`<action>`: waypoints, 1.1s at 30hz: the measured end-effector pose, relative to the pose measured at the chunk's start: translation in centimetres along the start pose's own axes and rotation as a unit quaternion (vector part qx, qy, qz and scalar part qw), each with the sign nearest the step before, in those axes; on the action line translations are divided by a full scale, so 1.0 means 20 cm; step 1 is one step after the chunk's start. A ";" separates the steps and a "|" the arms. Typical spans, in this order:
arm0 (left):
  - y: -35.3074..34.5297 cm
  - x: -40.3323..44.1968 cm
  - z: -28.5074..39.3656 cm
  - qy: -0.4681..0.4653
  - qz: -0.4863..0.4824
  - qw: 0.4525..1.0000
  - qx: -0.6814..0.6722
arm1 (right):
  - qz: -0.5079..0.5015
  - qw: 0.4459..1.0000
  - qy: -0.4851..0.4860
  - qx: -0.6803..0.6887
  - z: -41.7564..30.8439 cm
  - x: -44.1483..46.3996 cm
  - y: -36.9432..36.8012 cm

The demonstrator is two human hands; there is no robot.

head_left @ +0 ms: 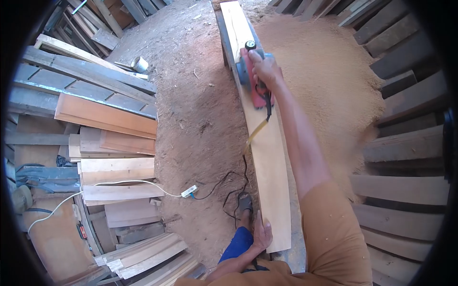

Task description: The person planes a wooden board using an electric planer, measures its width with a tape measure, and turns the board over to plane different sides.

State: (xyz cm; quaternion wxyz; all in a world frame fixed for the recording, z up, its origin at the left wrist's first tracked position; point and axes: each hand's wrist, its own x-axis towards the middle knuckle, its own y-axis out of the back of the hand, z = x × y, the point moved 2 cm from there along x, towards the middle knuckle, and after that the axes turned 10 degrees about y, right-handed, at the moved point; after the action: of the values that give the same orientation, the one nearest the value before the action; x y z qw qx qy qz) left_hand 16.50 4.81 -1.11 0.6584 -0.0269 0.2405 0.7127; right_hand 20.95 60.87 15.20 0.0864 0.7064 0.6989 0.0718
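Observation:
A long pale wooden board lies lengthwise on a narrow bench, running away from me. My right hand is wrapped round the handle of a red and blue-grey electric planer, which rests on the far part of the board. A black cord with a yellowish section trails from the planer's rear. At the board's near end, my left hand grips its left edge, the fingers lying along the side.
A white power strip with a cord lies on the dusty ground at left. Stacked planks line the left side, and more boards stand at right. Shavings cover the ground right of the bench. A white cup-like container sits far left.

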 end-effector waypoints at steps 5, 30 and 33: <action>-0.03 -0.01 -0.06 -0.028 0.027 0.999 0.034 | -0.029 0.999 -0.040 0.005 0.07 -0.03 0.04; 0.15 -0.30 -0.32 -0.062 -0.138 0.985 0.085 | -0.057 0.991 -0.120 -0.021 0.30 -2.63 0.52; 0.16 -0.07 -0.21 0.212 -0.149 0.966 -0.012 | -0.058 0.991 -0.117 0.002 0.21 -2.12 0.44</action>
State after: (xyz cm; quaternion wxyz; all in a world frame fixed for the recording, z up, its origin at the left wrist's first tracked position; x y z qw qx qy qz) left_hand 12.48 1.81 -3.43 0.6910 -0.2205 0.3593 0.5872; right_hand 29.86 18.27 13.86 0.1698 0.6684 0.7239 -0.0182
